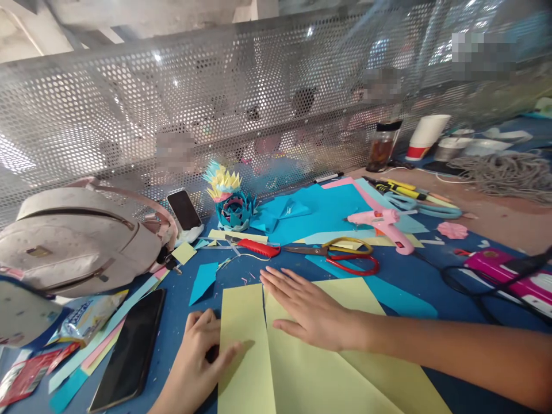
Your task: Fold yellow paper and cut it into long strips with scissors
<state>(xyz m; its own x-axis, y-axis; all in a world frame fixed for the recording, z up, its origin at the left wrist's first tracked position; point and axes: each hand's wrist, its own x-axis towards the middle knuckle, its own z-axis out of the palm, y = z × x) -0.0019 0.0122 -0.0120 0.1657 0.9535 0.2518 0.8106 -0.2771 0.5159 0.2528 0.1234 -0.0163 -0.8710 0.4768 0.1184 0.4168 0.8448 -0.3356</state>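
Note:
Sheets of yellow paper (pixel 314 379) lie before me, with a narrow strip (pixel 245 356) along the left side and a dark line between it and the wider part. Flat on the wider part, near its top edge, rests my right hand (pixel 306 310), fingers stretched out. My left hand (pixel 200 351) is at the strip's left edge, its thumb over the paper and its fingers curled at the edge, their tips hidden. Beyond the paper are scissors (pixel 351 253) with yellow and red handles, a red utility knife (pixel 259 248) and a pink glue gun (pixel 383 224).
A black phone (pixel 129 351), paper strips and a snack packet (pixel 90 313) lie left, beside a pale backpack (pixel 81 230). A folded-paper model (pixel 233 204) and blue sheets (pixel 319 210) are behind. At right are a magenta tool (pixel 504 276), black cable, cups (pixel 426 138) and grey cord (pixel 509 172).

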